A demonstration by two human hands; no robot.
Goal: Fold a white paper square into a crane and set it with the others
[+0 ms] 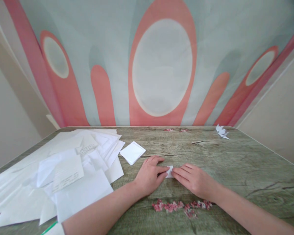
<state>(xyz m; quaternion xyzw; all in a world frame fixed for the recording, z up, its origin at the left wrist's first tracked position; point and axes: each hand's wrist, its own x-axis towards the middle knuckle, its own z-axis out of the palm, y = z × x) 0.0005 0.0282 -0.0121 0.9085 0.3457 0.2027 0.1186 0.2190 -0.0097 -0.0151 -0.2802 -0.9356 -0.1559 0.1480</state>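
A small folded piece of white paper (170,171) lies flat on the wood-patterned table (235,163). My left hand (149,174) rests palm down just left of it, fingertips pressing on its left edge. My right hand (194,179) lies palm down on the right, its fingertips on the paper's right side. Most of the paper is hidden under my fingers. Neither hand lifts it; both press it against the tabletop.
A loose heap of white sheets (63,173) covers the table's left side. A white square of paper (132,152) lies just beyond my left hand. A small folded paper figure (221,131) sits at the far right edge. A patterned cloth (161,65) hangs behind the table.
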